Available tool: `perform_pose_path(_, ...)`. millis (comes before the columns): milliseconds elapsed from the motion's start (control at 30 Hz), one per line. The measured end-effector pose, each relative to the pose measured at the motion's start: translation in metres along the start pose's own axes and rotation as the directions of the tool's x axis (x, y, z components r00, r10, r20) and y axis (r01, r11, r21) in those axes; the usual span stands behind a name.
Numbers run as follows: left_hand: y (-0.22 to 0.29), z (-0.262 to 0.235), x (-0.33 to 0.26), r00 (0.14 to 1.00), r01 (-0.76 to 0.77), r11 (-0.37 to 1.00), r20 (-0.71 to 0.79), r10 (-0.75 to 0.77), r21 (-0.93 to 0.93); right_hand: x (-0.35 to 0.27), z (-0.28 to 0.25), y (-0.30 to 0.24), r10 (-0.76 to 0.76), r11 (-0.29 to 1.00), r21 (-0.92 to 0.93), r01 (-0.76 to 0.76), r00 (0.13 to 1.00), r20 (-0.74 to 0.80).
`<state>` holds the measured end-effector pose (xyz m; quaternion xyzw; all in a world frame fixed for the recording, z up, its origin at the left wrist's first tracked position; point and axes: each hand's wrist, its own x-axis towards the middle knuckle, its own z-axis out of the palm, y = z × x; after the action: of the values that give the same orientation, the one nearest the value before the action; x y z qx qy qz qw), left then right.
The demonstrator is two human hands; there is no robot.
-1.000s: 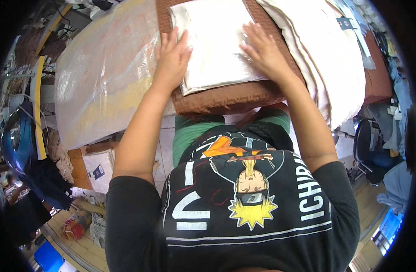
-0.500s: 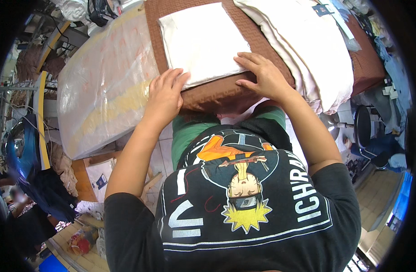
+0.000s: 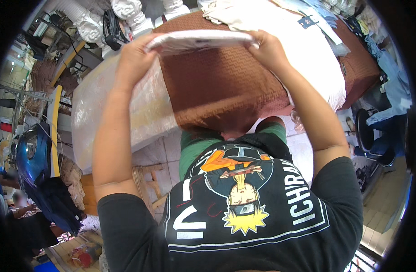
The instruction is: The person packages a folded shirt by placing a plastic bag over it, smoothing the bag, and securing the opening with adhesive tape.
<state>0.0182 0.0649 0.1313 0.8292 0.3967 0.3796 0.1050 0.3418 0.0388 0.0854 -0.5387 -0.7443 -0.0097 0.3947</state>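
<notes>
A folded white cloth (image 3: 203, 38) is raised above the brown table cover (image 3: 208, 90) and seen nearly edge-on. My left hand (image 3: 136, 58), slightly blurred, is closed around its left end. At the opposite end my right hand (image 3: 269, 49) grips the corner, fingers partly hidden behind the fold. Both arms reach forward over the table. To the right of the brown cover lies a larger heap of white fabric (image 3: 307, 68), with a dark tag (image 3: 306, 22) on its far side.
A plastic-wrapped surface (image 3: 121, 113) adjoins the brown cover on the left. White mannequin forms (image 3: 131, 16) and a black bag (image 3: 111, 29) stand beyond it. At the right are a dark round stool (image 3: 364, 129) and light blue garments (image 3: 389, 77). Dark garments (image 3: 58, 199) hang at left.
The folded white cloth lay flat with my hands resting on its near corners. Now both hands grip its ends and have lifted it up and away, baring the brown cover.
</notes>
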Motion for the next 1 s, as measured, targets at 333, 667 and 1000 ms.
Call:
perform_pose_path(333, -0.008, -0.036, 0.021, 0.900, 0.434, 0.715, 0.221, -0.377, -0.549, 0.075, -0.062, -0.017, 0.054, 0.781, 0.591, -0.202, 0.965, 0.258)
perform_pose_path(667, -0.128, 0.087, -0.050, 0.488, 0.759, -0.019, 0.587, -0.646, -0.651, 0.018, 0.093, 0.083, 0.476, 0.346, 0.437, -0.830, 0.557, 0.681)
perform_pose_path(1000, -0.122, 0.089, -0.038, 0.402, 0.838, 0.076, 0.516, -0.756, -0.541, 0.033, 0.087, 0.080, 0.475, 0.403, 0.296, -0.866, 0.474, 0.741)
